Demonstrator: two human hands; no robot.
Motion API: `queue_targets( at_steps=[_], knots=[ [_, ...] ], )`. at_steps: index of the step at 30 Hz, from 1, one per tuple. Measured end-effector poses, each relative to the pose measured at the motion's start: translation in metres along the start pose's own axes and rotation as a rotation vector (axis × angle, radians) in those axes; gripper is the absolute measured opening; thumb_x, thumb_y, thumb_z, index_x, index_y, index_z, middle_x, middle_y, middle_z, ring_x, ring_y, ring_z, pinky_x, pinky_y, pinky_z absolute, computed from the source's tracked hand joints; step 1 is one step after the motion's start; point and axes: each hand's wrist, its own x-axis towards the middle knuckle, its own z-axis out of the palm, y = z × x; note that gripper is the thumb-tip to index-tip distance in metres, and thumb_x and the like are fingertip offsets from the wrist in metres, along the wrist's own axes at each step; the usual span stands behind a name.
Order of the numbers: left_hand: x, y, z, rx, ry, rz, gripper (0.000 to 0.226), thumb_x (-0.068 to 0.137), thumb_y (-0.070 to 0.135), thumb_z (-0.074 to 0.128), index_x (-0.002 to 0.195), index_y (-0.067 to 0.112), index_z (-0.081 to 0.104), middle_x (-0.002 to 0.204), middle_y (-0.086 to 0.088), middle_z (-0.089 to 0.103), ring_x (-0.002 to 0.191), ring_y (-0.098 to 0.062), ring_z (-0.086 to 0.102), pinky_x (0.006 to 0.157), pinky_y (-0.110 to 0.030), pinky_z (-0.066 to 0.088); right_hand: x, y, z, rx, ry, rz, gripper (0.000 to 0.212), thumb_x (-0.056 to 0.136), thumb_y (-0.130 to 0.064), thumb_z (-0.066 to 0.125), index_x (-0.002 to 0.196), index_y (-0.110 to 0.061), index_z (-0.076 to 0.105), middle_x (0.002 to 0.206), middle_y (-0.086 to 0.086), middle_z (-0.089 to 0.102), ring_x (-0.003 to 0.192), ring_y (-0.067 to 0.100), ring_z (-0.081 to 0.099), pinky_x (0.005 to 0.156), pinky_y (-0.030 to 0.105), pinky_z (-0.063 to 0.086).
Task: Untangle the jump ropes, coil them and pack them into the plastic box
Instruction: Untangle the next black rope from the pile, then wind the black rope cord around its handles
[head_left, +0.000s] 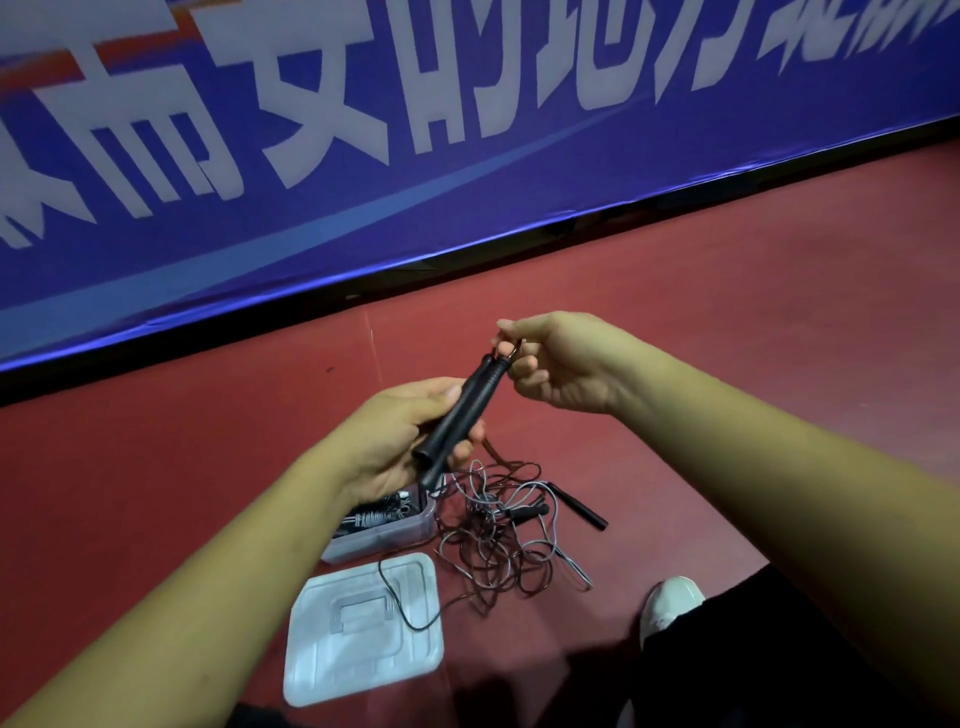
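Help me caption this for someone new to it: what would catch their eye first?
Mid-frame, the left hand grips a pair of black handles while the right hand pinches their upper end. Below them a tangle of ropes sprawls on the red floor beside the plastic box, its lid lying nearer the camera. A blue banner with large white characters fills the top.

A dim indoor scene is rendered in saturated colour. The white characters on the blue banner (467, 223) are smeared by motion blur, most strongly toward the upper left. A thin bright sheen is caught along its lower edge, above a black band of shadow. The red floor (727, 312) is darkened toward the bottom edge. The forearms (779, 493) are stretched by wide-angle distortion, while the tangled jump ropes (498, 545) are resolved fairly sharply.
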Motion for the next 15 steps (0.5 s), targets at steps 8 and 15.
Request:
queue_targets(
  at_steps=[8, 15],
  knots=[
    [0.001, -0.005, 0.002, -0.026, -0.028, 0.057, 0.038, 0.095, 0.002, 0.048, 0.131, -0.011, 0.045, 0.079, -0.014, 0.060, 0.057, -0.016, 0.051, 0.052, -0.022, 0.047, 0.007, 0.008, -0.009, -0.472, 0.279, -0.306, 0.027, 0.089, -0.026, 0.071, 0.096, -0.005, 0.056, 0.082, 0.014, 0.056, 0.057, 0.016, 0.052, 0.052, 0.027, 0.047],
    [-0.003, 0.001, -0.001, -0.122, -0.174, 0.153, 0.039, 0.090, 0.006, 0.053, 0.128, 0.008, 0.050, 0.080, -0.012, 0.055, 0.057, -0.014, 0.047, 0.053, -0.021, 0.040, 0.013, 0.008, -0.018, -0.636, -0.004, -0.445, 0.042, 0.099, -0.046, 0.050, 0.089, -0.012, 0.071, 0.083, -0.003, 0.071, 0.085, 0.013, 0.068, 0.097, 0.038, 0.052]
  ],
)
